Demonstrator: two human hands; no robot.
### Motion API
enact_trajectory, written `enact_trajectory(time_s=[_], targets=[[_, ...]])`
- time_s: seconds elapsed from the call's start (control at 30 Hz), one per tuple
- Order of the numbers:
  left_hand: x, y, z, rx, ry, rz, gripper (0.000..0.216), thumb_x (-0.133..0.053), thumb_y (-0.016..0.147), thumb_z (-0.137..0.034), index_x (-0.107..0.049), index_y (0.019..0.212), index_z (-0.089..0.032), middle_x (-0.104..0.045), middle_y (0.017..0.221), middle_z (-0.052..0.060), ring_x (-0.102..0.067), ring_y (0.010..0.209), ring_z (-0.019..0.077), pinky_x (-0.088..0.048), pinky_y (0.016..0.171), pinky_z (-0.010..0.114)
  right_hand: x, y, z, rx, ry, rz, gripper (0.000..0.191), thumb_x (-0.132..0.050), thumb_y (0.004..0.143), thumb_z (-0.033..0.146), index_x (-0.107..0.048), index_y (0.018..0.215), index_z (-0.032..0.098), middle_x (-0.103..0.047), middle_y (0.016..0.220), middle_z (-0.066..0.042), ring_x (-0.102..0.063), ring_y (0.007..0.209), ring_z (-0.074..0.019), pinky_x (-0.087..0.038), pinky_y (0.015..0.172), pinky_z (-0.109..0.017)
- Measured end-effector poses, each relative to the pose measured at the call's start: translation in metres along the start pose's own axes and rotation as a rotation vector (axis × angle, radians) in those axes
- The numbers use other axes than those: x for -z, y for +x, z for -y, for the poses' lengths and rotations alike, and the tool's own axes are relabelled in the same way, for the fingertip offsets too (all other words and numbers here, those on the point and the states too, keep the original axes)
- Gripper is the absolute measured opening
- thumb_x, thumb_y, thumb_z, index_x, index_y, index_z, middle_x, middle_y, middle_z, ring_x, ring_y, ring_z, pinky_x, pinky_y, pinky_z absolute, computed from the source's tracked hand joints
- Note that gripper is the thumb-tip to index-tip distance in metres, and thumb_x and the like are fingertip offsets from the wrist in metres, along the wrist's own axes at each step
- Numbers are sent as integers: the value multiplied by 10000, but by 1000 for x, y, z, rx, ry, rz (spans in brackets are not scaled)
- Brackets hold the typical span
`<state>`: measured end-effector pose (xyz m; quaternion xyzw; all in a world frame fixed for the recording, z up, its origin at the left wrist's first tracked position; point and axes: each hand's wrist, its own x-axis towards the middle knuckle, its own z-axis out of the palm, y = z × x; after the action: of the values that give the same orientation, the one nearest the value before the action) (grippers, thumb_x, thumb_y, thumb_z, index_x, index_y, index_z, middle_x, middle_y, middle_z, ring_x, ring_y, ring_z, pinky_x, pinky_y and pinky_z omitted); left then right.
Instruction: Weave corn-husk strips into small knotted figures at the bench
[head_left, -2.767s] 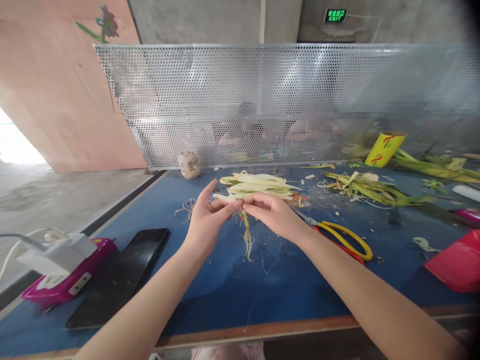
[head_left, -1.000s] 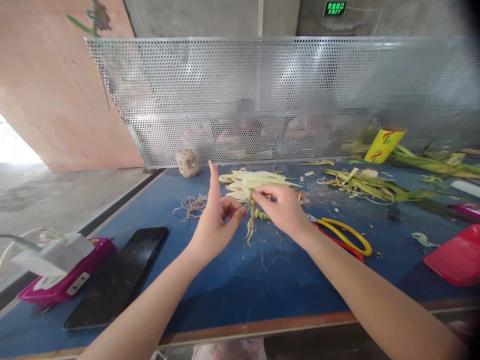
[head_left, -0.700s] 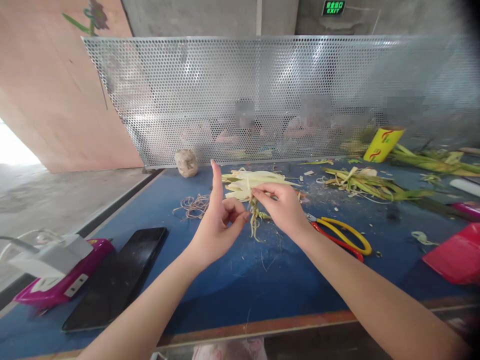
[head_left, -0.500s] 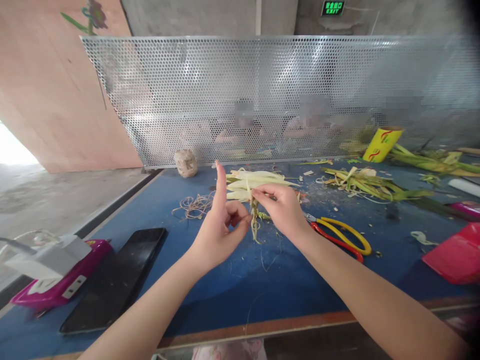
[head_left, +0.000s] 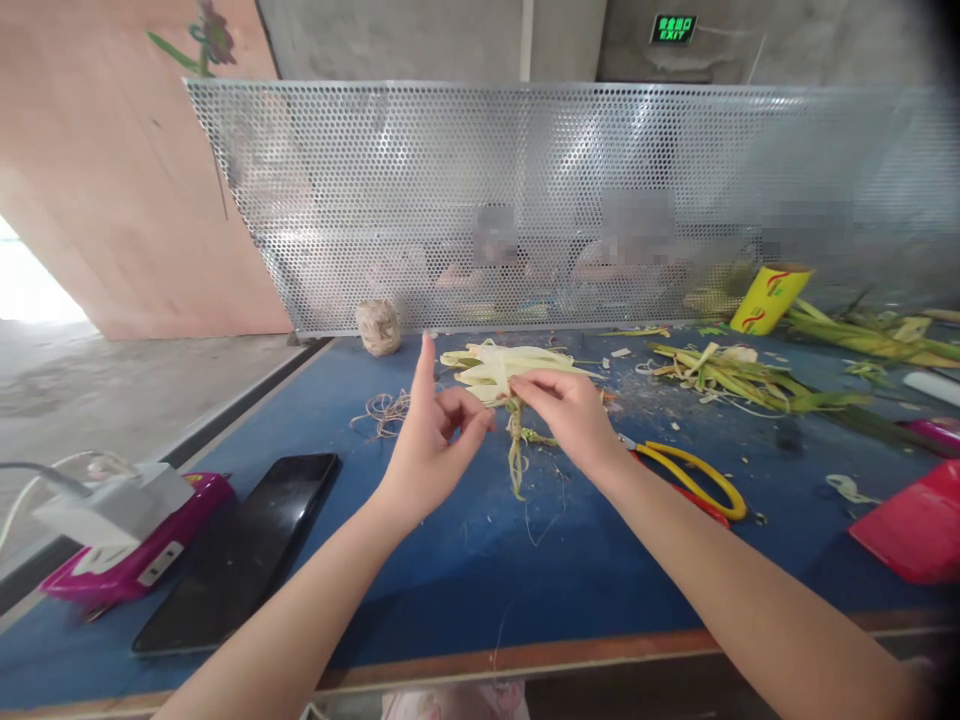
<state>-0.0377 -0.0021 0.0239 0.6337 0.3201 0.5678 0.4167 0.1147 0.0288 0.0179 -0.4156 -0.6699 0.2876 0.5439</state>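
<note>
My right hand (head_left: 566, 420) pinches a small corn husk piece (head_left: 515, 440) between thumb and fingers. Pale husk shows above the grip; a twisted, braid-like stem hangs below and ends in thin loops. Just left of it is my left hand (head_left: 431, 440), its index finger pointing up while thumb and another finger meet in a pinch. Whatever lies in that pinch, if anything, is too small to make out. Behind the hands lie several pale corn husks (head_left: 525, 362) flat on the blue table (head_left: 435, 590). A greenish knotted bit (head_left: 538, 438) sits partly behind the right hand.
Pliers-like cutters (head_left: 697, 478) lie right of my right forearm. Tangled brown string (head_left: 381, 412) and a twine ball (head_left: 379, 327) are left. A phone (head_left: 240, 550) and power strip (head_left: 142, 560) stand nearer. Husk scraps (head_left: 739, 378), a yellow roll (head_left: 772, 298) and perforated screen (head_left: 420, 180) are behind.
My left hand has drawn slightly left, away from the husk piece, and its fingertips no longer touch the stem. My right hand keeps its pinch. The camera view has shifted slightly.
</note>
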Motion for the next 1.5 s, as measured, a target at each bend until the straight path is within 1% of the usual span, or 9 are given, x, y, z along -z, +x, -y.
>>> enact_trajectory(time_s=[0.1,0.3,0.43,0.63,0.73,0.87,1.07,1.27,1.5], targets=[[4,5,6,-26,-13,-79,940,-592,724,-134,51,1409,-164,-560,621,-49,-556,628,120,-459,665,257,0,0,2,-2,71,22,196,-536,789,303,-688,753,183,-679,742,-25,-601,720,-152,-461,651,-273],[9,8,9,-3,-14,-232,855,-592,747,-161,-38,1397,-126,-568,623,-50,-541,563,97,-473,607,240,-6,-5,3,-78,224,249,159,-616,743,312,-647,845,195,-684,864,-46,-640,815,-161,-516,734,-302],[10,8,9,17,-22,-254,827,-610,743,-190,-97,1389,-133,-586,638,-43,-570,584,103,-490,648,260,-10,-7,1,-140,177,200,239,-677,685,260,-643,908,180,-695,873,-59,-656,806,-181,-521,768,-352],[9,7,7,-34,-31,-318,825,-646,715,-206,-156,1376,-162,-615,713,-17,-606,743,128,-488,702,256,-6,-5,3,-87,108,208,125,-583,779,282,-682,769,206,-694,727,-20,-651,718,-162,-527,686,-313],[7,5,6,-45,-76,-258,1025,-711,638,-143,-25,1399,-180,-652,819,22,-619,837,160,-503,724,279,-6,-5,2,-68,150,200,111,-604,768,282,-687,788,211,-686,717,-16,-644,705,-158,-523,679,-308],[5,1,6,-67,-79,-191,1034,-674,676,-100,53,1399,-238,-668,892,41,-637,852,168,-521,758,316,-8,-6,1,-52,180,222,113,-606,763,280,-696,792,216,-684,731,-12,-637,709,-157,-519,698,-319],[6,1,2,-81,-120,-249,1014,-682,650,-65,-25,1398,-260,-670,900,26,-652,803,154,-540,749,300,-10,-6,3,-83,223,232,165,-569,791,267,-681,906,227,-696,821,-28,-639,697,-147,-510,632,-297],[6,1,4,-167,-41,-278,911,-680,664,-80,-148,1386,-237,-675,850,19,-653,829,164,-545,747,278,-10,-6,7,-136,277,168,87,-631,736,252,-655,789,188,-692,748,-27,-643,699,-148,-509,650,-292],[5,0,7,-238,79,-221,962,-671,675,-86,-61,1408,-212,-681,823,17,-651,826,162,-538,753,282,-8,-5,7,-133,329,154,23,-652,704,186,-655,721,202,-684,696,4,-646,679,-136,-513,686,-290]])
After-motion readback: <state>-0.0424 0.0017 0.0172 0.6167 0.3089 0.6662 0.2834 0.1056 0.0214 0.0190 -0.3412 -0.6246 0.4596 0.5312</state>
